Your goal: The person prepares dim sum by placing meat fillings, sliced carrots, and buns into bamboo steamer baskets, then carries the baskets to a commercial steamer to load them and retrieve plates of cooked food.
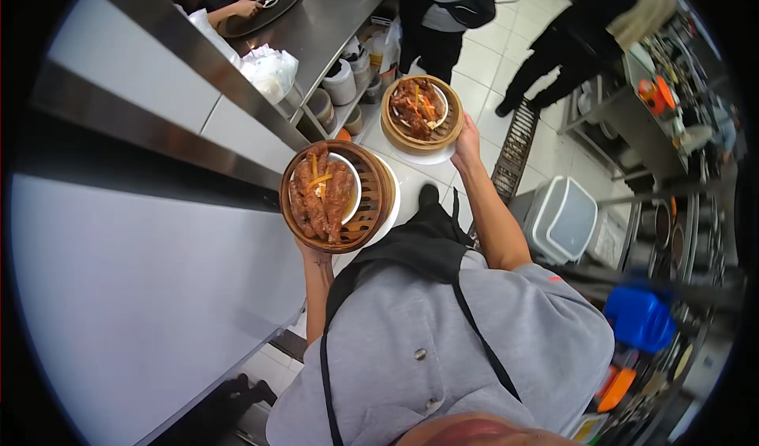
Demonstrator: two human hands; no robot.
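Observation:
My left hand (310,250) is under a round bamboo steamer basket (381,189) on a white plate (390,217); the steamer hides most of its fingers. Inside sits a white bowl of reddish-brown braised chicken feet (318,201) topped with orange strips. Farther forward, my right hand (468,142) grips the edge of another white plate (427,158), its thumb side showing. A second bamboo steamer basket (395,135) rests on that plate, holding a white bowl of similar chicken feet (415,107) with orange shreds. Both steamers are uncovered and held at about waist height, apart from each other.
A white panel with a metal edge (198,51) stands close on my left. Beyond it, a person's hand (245,8) reaches over a dark round tray (288,1) on a steel counter (340,3). Two people stand ahead. A floor drain grate (515,149) and lidded bin (563,218) lie right.

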